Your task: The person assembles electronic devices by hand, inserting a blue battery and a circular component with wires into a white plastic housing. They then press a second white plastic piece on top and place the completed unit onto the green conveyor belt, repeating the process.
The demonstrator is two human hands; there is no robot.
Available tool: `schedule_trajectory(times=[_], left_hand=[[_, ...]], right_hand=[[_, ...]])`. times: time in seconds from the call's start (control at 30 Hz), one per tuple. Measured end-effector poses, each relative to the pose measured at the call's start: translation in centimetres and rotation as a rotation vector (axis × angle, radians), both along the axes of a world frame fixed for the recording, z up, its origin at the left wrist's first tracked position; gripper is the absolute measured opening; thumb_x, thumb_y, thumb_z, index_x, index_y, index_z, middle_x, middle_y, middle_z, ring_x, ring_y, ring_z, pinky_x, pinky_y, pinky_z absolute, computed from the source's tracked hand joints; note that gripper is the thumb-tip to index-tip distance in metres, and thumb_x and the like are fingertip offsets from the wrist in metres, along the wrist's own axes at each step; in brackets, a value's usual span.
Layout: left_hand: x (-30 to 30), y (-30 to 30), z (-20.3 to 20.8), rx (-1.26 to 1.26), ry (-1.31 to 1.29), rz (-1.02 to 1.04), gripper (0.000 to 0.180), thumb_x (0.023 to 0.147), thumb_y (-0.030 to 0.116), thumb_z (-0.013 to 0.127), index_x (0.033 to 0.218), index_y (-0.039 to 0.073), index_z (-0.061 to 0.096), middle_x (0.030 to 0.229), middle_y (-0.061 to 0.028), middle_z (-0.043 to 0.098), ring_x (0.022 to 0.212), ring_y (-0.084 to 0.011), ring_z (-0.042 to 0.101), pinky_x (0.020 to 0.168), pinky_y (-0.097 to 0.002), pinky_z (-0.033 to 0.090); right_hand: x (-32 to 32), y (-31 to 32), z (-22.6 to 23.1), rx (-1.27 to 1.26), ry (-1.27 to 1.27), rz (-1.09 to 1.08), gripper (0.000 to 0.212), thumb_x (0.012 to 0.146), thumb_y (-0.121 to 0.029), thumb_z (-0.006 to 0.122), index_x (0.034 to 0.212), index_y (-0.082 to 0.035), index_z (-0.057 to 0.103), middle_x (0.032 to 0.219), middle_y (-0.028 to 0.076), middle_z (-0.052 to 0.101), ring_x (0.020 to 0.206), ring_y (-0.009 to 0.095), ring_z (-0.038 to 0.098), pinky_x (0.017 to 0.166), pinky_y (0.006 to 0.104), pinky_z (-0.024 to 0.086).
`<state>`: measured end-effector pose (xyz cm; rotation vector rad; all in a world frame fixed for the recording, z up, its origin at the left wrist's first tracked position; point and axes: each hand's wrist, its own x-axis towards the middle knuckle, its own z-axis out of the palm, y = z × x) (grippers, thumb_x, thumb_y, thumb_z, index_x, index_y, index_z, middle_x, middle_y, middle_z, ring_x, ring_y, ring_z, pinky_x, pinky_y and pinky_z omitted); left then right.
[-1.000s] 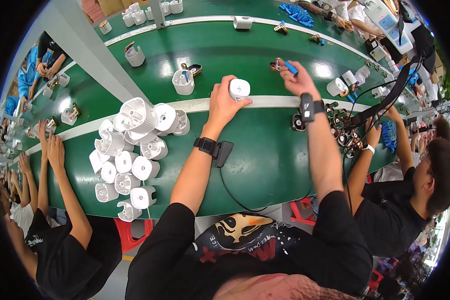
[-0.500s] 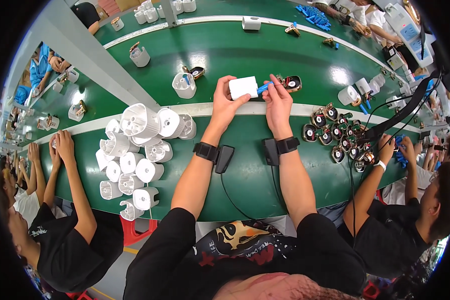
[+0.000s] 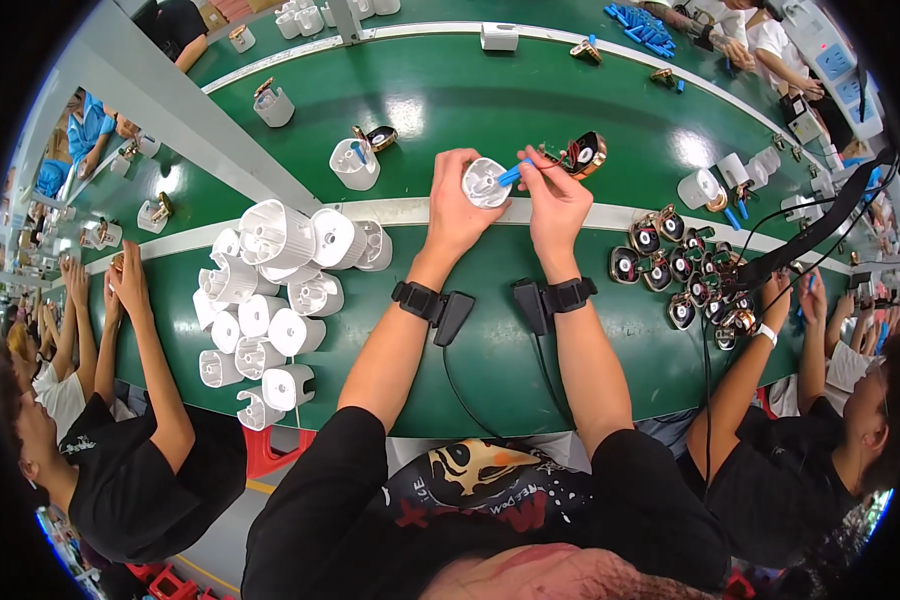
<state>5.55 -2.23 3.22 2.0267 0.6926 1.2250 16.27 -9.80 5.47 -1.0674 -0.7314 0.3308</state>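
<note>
My left hand (image 3: 457,205) is wrapped round a white plastic housing (image 3: 483,184), whose open, ribbed end is tilted toward my right hand. A blue cylindrical battery (image 3: 514,174) is pinched in my right hand (image 3: 558,200), its tip at the mouth of the housing. Whether the tip is inside, I cannot tell. Thin red wires lead from near the battery to a small round black-and-copper part (image 3: 587,155), which hangs just beyond my right fingers. Both wrists wear black straps with small black boxes and cables.
White housings (image 3: 275,235) are piled on the left of the green table (image 3: 490,350). Several black-and-copper parts (image 3: 680,262) cluster at right, beside a thick black cable (image 3: 820,230). A pale rail (image 3: 400,212) crosses beyond; a grey post (image 3: 220,120) rises at left. Co-workers sit on both sides.
My left hand has turned the housing so its open end now shows. My right hand has brought the battery to that opening, and the wired part has lifted and tilted.
</note>
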Motion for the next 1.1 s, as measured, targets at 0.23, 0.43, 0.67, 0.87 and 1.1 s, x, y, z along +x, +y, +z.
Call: schedule_trajectory(times=[0.23,0.43,0.67,0.87,1.1], left_hand=[[-0.1,-0.3,0.3,0.074,0.081,0.235,0.067,0.057,0.005,0.086,0.114,0.002,0.05,0.106,-0.0153,0.058,0.102,-0.0344,0.056,0.085,-0.0421,0.048],[0.2,-0.4,0.6,0.112,0.013,0.124,0.068,0.06,0.007,0.086,0.117,0.001,0.051,0.107,-0.0164,0.058,0.102,-0.0371,0.055,0.085,-0.0443,0.048],[0.1,-0.4,0.2,0.081,-0.022,0.144,0.068,0.059,0.006,0.087,0.117,0.001,0.052,0.107,-0.0162,0.058,0.1,-0.0369,0.054,0.085,-0.0439,0.048],[0.2,-0.3,-0.1,0.12,-0.006,0.132,0.068,0.058,0.006,0.087,0.116,0.002,0.052,0.107,-0.0153,0.058,0.099,-0.0363,0.054,0.084,-0.044,0.048],[0.5,-0.5,-0.4,-0.031,-0.046,0.045,0.061,0.064,0.009,0.085,0.115,0.002,0.052,0.106,-0.0148,0.058,0.101,-0.0361,0.055,0.085,-0.0437,0.047]], right_hand=[[-1.1,0.2,-0.7,-0.059,-0.09,-0.017,0.022,0.087,0.005,0.067,0.109,0.009,0.069,0.097,0.013,0.071,0.079,0.012,0.067,0.072,0.0246,0.055],[-0.3,0.3,-1.6,-0.105,-0.164,-0.066,0.021,0.087,0.005,0.067,0.107,0.008,0.069,0.099,0.013,0.071,0.081,0.013,0.067,0.074,0.0254,0.056],[0.4,0.5,-2.5,-0.11,-0.288,-0.054,0.021,0.086,0.007,0.068,0.107,0.008,0.069,0.1,0.013,0.071,0.085,0.014,0.068,0.078,0.0261,0.056],[0.9,0.2,-2.0,-0.122,-0.366,-0.047,0.021,0.084,0.006,0.069,0.105,0.008,0.071,0.101,0.013,0.072,0.088,0.014,0.068,0.082,0.0278,0.055],[1.3,-0.3,-1.8,-0.203,-0.511,0.028,0.022,0.084,0.002,0.071,0.106,0.003,0.072,0.102,0.011,0.073,0.089,0.012,0.066,0.084,0.0267,0.052]])
